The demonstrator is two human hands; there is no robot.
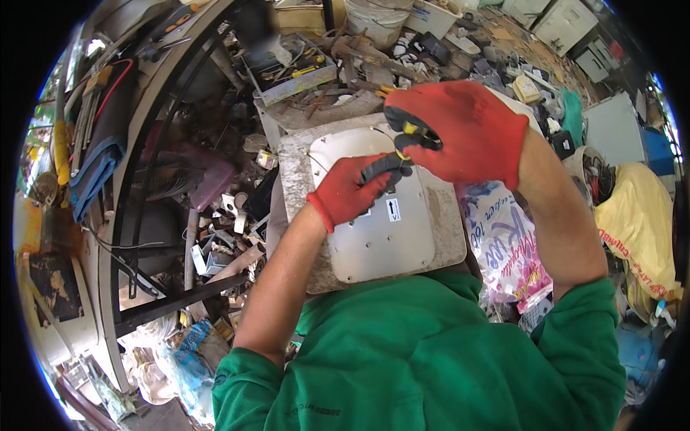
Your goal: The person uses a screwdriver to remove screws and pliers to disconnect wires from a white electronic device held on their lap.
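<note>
A pale flat panel (384,248) with rounded corners, studs and a label with an arrow lies on a dirt-stained square board (451,241) in front of me. Thin dark leads with gold-coloured tips stick out near its far end. Over the panel, my right hand (460,133), in a red glove with dark fingers, is closed round a yellow-and-black handled tool (412,129); its working end is hidden. My left hand (352,188), gloved alike, is closed just below it, fingers pinched near a small yellow part (402,155). What the left fingers hold is hidden.
A grey tray of tools (298,82) stands beyond the board. At left rises a metal frame (118,215) with a blue cloth (98,169) over it. Scrap covers the ground. A printed plastic bag (503,241) and a yellow sack (636,219) lie to the right.
</note>
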